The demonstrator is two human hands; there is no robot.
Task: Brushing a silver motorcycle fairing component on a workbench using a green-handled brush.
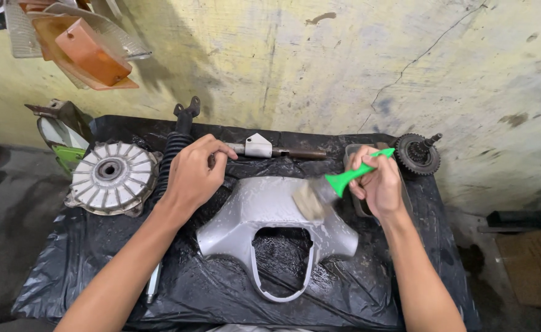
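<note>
Our right hand (378, 181) clenched the green-handled brush (329, 187) on the grey cover (270, 212); our left hand (190, 175), fingers curled, steadied it. Wet plastic sheeting (356, 289) risked the cover sliding.

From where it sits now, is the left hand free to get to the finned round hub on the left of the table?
Probably yes. The left hand rests empty on the grey cover's upper edge, and the finned hub lies just to its left. Only the black ribbed spring stands between them, low enough to pass over.
</note>
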